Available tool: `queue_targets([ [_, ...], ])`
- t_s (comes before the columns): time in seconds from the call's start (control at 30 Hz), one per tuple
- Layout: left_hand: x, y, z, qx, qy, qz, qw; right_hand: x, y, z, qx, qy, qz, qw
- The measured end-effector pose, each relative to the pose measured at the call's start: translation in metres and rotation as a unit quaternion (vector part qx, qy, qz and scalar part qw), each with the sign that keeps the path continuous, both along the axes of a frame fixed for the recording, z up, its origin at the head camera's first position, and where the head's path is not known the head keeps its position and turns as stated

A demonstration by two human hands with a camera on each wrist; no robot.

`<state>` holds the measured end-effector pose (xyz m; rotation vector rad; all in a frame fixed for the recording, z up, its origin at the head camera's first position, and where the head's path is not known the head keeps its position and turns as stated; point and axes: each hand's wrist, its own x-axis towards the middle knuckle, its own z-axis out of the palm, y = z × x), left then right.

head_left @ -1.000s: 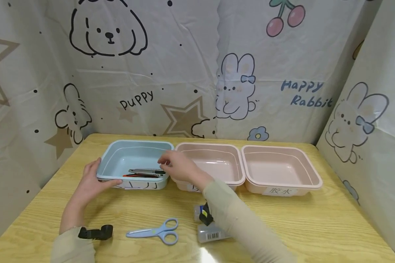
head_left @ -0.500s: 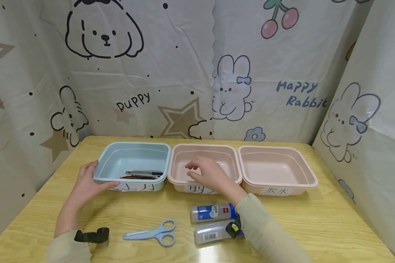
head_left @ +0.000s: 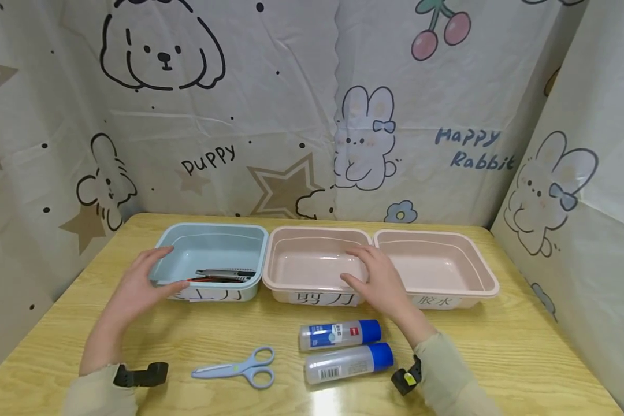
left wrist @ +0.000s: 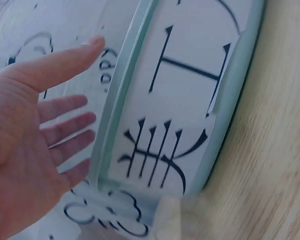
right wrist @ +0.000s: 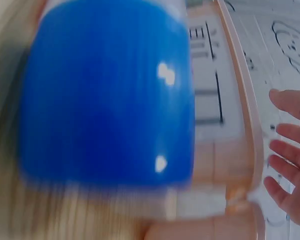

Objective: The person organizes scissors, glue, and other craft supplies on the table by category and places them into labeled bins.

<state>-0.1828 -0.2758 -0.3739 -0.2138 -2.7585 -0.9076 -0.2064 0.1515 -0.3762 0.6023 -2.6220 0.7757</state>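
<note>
My left hand hovers at the front left corner of the light blue bin, fingers spread. The left wrist view shows that hand with nothing in its grasp, beside the bin's labelled wall. Inside the bin, utility knives lie by the front right. My right hand, also holding nothing, is over the right end of the middle pink bin, fingers loosely bent. A blue bottle cap fills much of the right wrist view, apart from the right hand.
Two clear glue bottles with blue caps lie on the wooden table before the middle bin. Light blue scissors lie to their left. A second pink bin completes the row at right. A printed curtain hangs behind.
My right hand has moved right, from over the blue bin across the middle pink bin to its right end. My left hand's fingers have shifted slightly at the blue bin's corner.
</note>
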Motion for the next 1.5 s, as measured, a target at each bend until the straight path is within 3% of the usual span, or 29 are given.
queue_targets([
  [0.3,0.005,0.029,0.008,-0.042,0.061,-0.068,0.9949,0.007,0.053,-0.003,-0.002,0.04,-0.057,0.9976],
  [0.57,0.013,0.043,0.011,-0.038,0.054,-0.086,0.994,0.018,0.095,-0.008,0.002,0.037,-0.12,0.9921],
  [0.87,0.024,0.059,0.013,-0.083,0.074,-0.128,0.9855,0.028,0.136,-0.013,-0.002,0.021,-0.124,0.992],
  [1.17,0.037,0.067,0.002,-0.142,0.047,-0.18,0.9722,0.039,0.163,-0.026,-0.011,0.003,-0.17,0.9853],
  [1.33,0.043,0.074,-0.007,-0.15,-0.004,-0.228,0.9622,0.041,0.179,-0.026,-0.043,-0.014,-0.192,0.9804],
  [1.5,0.052,0.07,-0.015,-0.159,-0.058,-0.259,0.9508,0.046,0.188,-0.025,-0.095,-0.072,-0.2,0.9725],
])
